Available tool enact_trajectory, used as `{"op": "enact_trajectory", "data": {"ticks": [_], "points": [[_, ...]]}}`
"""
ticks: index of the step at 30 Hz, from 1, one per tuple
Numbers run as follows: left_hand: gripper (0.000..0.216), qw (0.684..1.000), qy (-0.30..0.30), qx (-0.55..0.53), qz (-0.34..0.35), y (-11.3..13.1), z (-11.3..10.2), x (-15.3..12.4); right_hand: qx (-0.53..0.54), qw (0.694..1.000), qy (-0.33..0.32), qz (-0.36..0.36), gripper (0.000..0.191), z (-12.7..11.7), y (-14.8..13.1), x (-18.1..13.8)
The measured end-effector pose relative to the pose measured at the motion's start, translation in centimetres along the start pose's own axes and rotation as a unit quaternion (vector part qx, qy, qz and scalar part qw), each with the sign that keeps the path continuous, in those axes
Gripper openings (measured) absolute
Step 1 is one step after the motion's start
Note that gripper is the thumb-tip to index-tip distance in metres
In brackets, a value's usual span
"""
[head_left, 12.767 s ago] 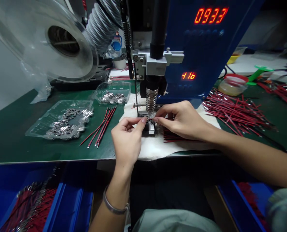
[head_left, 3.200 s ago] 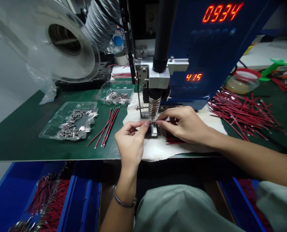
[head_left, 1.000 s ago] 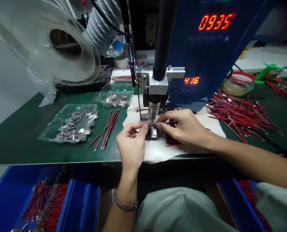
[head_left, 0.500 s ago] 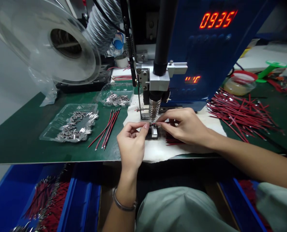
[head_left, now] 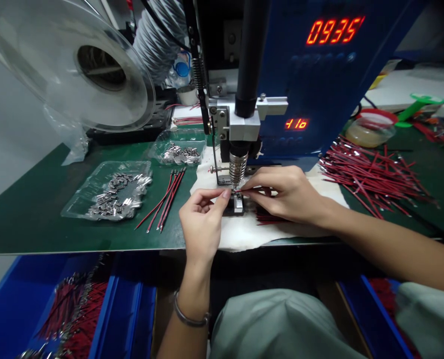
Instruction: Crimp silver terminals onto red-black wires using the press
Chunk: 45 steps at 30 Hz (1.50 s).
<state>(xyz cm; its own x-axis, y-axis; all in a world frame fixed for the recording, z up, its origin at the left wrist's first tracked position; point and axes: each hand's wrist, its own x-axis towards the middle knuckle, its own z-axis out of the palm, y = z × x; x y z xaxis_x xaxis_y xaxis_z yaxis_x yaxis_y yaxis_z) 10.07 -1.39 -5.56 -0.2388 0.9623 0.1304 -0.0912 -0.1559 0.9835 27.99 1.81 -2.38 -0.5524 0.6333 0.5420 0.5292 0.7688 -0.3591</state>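
My left hand (head_left: pixel 202 222) pinches at the left side of the small metal block (head_left: pixel 237 203) under the machine's silver tip (head_left: pixel 237 169); what its fingertips hold is too small to make out. My right hand (head_left: pixel 285 194) pinches a thin red wire (head_left: pixel 248 189) and holds its end at the tip from the right. Both hands rest on the white cloth (head_left: pixel 244 232). More red wires lie under my right palm.
A blue machine (head_left: pixel 319 80) shows red digits 0935. Clear trays of small metal sleeves (head_left: pixel 113 195) (head_left: pixel 179 152) and a bundle of red wires (head_left: pixel 164 199) lie left. A red wire pile (head_left: pixel 371 172) lies right. Blue bins (head_left: pixel 57 309) sit below the bench edge.
The top counter rose from 0933 to 0935 across the frames. Over the last second my hands have stayed pinched at the tip, shifting only slightly.
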Motion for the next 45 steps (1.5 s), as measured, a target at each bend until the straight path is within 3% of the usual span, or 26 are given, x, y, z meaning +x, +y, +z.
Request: {"op": "enact_trajectory", "data": {"ticks": [6,10,16,45], "points": [[0.02,1.0,0.002,0.018,-0.016,0.49,-0.22,0.02,-0.008,0.999,-0.021,-0.033,0.015,-0.43,0.0,0.16],[0.022,0.998,0.002,0.062,-0.002,0.52,-0.48,-0.08,-0.017,0.999,-0.048,-0.017,0.016,-0.45,0.0,0.21],[0.021,0.996,0.013,0.089,0.011,0.5,-0.44,-0.32,-0.001,0.999,-0.029,-0.018,0.014,-0.39,0.17,0.14],[0.022,0.994,0.015,0.106,0.031,0.5,-0.26,-0.66,-0.031,0.996,-0.054,-0.061,0.015,-0.57,0.7,0.09]]}}
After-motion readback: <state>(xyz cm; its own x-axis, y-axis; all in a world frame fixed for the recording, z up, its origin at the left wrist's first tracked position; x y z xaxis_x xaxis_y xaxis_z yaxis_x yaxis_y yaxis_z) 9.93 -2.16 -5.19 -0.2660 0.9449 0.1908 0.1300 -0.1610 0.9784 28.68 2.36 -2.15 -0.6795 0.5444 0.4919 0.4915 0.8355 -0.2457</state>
